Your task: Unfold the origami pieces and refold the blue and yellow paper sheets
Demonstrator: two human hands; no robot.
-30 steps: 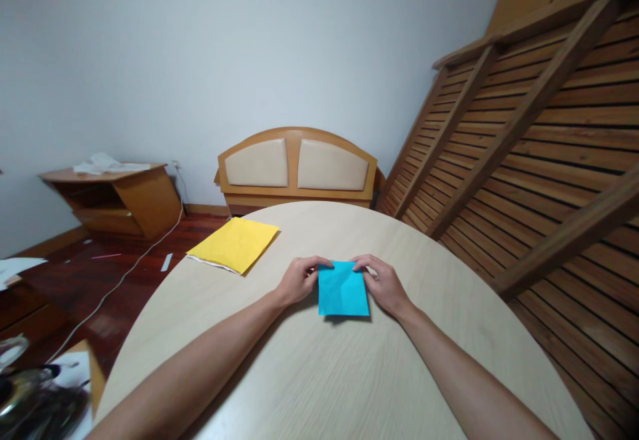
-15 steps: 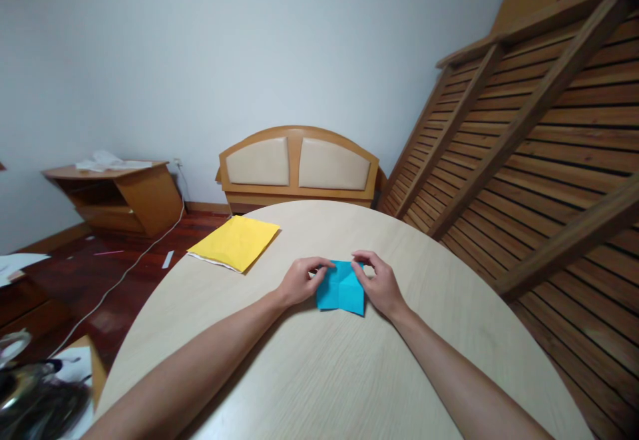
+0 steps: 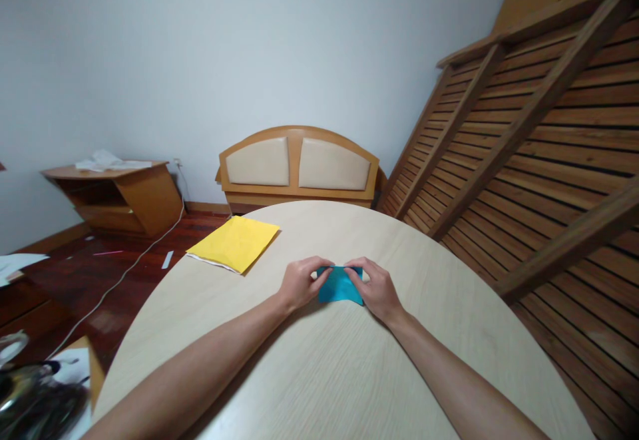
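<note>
Turquoise origami paper sits just right of the frame's centre, a little below mid-height, between two bare hands above the pale wood-grain bench. The left hand pinches its upper left corner between thumb and fingers; the right hand grips the upper right part the same way, its thumb on the near face. The paper's lower edge bows upward in the middle, and whether that edge touches the bench cannot be told. Both forearms enter from the bottom of the frame, one from each lower corner.

Left of centre, near the bench's far left rim, lies a stack of yellow paper with a white layer showing along its lower left edge. At mid-frame behind the bench stands an arched wooden headboard with two cream padded panels. A slatted wooden bed frame leans across the right side. At the left, a wooden cabinet carries crumpled white material, and a white cable runs over the dark red floor.
</note>
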